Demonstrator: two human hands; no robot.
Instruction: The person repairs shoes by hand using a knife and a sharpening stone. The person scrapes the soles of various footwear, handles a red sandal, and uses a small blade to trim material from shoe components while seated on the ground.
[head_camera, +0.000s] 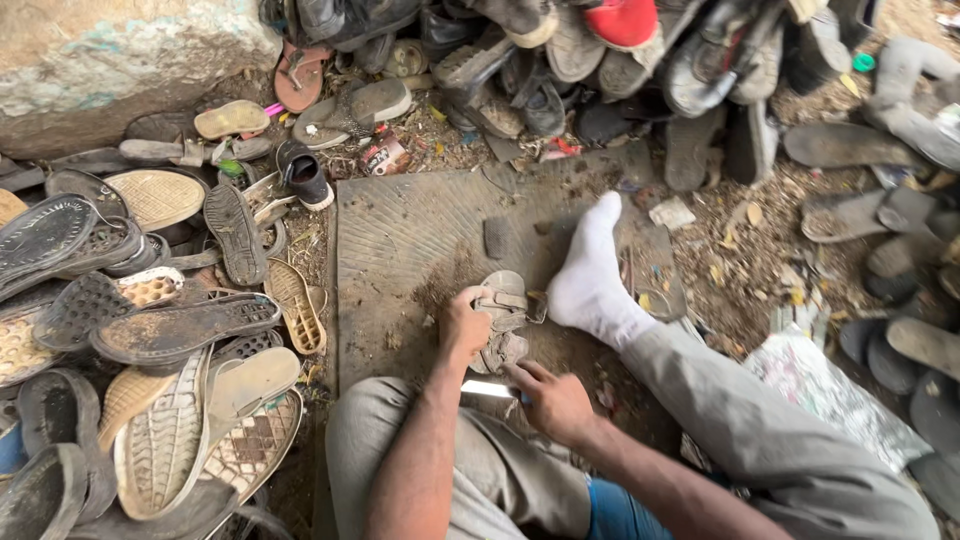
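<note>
a worn grey sandal lies on the dark ribbed mat near its front edge, close to the seated person's knees, its long axis running away from the body toward the far edge. the left hand sits on the sandal's left side, its grip clenched on the strap end and pinning it down, wrist bent and forearm coming straight up from the lap. the right hand is just behind the sandal's near end, so the sandal lies ahead and slightly left of it; its grip is closed around a bright metal blade that points left across the sandal's heel. a foot in a white sock rests on the mat just beside the sandal's right side. loose soles are piled off the mat's left edge, and a heap of old shoes lies beyond its far edge.
</note>
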